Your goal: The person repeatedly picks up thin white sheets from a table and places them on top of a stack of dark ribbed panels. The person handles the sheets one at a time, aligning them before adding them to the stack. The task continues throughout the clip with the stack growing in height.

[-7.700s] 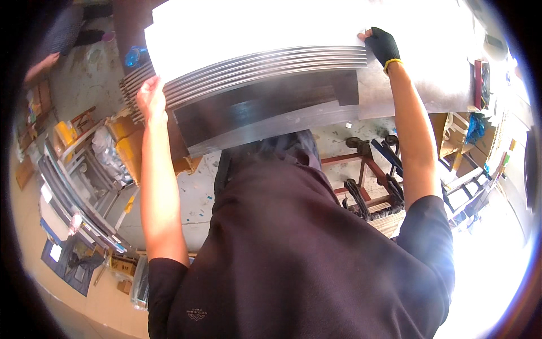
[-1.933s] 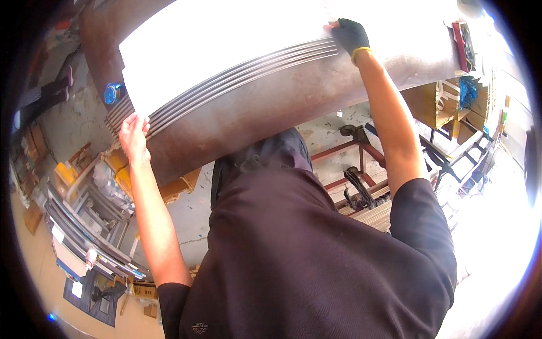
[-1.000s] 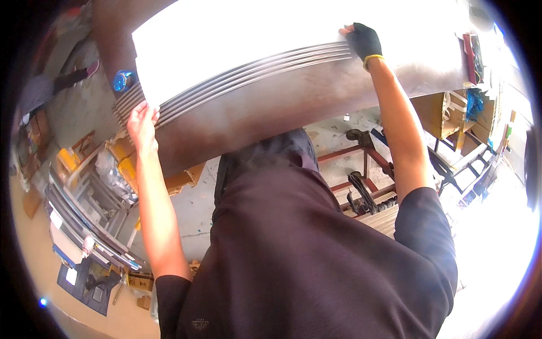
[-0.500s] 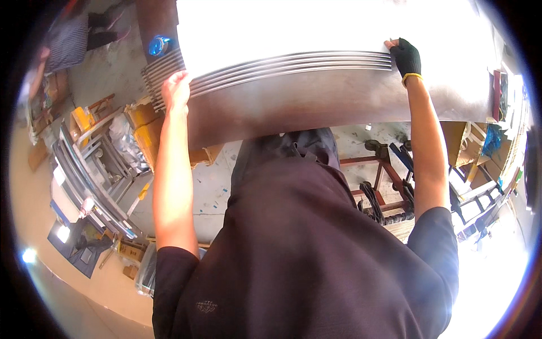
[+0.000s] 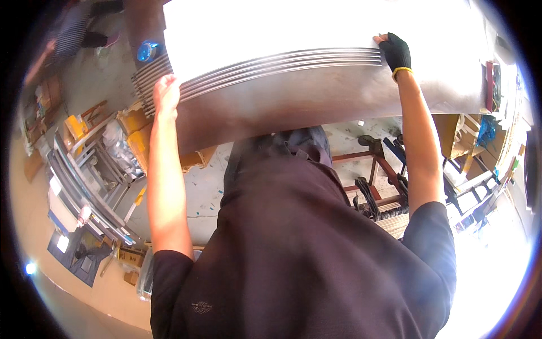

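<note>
Head view, far left: a metal rack of grey frames stands on the floor at about 9 o'clock, with yellow boxes just beside it; what the boxes contain cannot be made out.
Left hand: bare, at about 11 o'clock, the grip closed over the lower left edge of the sheet stack; the fingers curl over the edge and their tips are hidden behind it.
Sheet stack: a pile of thin grey metal sheets, held up in front of the person and spanning from 11 to 2 o'clock. It sits between the two hands, its stepped edges showing as a band of fine parallel lines running from one grip to the other. The upper face is washed out white by glare, so its surface cannot be read, and the top is cut off by the edge of the picture.
Blue object: a small round thing behind the left end of the stack, too blurred to identify.
Right hand: in a black glove with a yellow cuff, at about 1 o'clock, the grip closed on the right end of the lined edges; the palm side is hidden.
Body: the person's dark shirt fills the lower middle and hides the floor under the stack.
Right side: a brown metal stand at about 3 o'clock, partly behind the right arm; the area beyond is burnt out by light.
</note>
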Demonstrator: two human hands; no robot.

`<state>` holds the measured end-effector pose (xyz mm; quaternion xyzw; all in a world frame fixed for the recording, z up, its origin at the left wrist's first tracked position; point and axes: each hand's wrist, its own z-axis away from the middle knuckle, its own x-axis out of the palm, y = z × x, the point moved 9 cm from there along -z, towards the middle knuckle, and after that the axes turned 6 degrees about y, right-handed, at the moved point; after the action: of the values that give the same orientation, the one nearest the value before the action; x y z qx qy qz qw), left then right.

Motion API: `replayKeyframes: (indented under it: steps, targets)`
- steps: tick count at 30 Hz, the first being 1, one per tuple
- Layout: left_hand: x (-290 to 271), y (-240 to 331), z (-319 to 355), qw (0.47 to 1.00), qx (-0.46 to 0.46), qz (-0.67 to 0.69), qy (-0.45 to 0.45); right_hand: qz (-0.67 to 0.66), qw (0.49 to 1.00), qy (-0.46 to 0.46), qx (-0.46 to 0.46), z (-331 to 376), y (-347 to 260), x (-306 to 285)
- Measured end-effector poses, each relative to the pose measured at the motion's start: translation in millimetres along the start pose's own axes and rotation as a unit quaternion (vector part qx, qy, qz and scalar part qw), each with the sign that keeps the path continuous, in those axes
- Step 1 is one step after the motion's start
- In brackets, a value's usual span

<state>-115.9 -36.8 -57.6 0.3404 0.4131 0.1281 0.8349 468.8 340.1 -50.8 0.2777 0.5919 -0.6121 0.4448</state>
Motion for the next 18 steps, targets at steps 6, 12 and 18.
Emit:
replayKeyframes:
  steps: [6, 12, 18]
  targets:
    - [-8.8, 11.6, 12.5, 1.0, -0.011, 0.0, -0.027, -0.014, 1.0, -0.003, 0.024, 1.2, 1.1, 0.8]
    - [-19.2, 18.4, 17.3, 0.999, -0.015, -0.006, -0.032, -0.043, 0.999, 0.007, 0.016, 5.9, -6.7, -4.3]
    - [-18.9, 12.7, 17.5, 1.0, -0.006, 0.006, -0.02, -0.029, 0.999, 0.007, 0.021, 5.0, -6.1, -5.1]
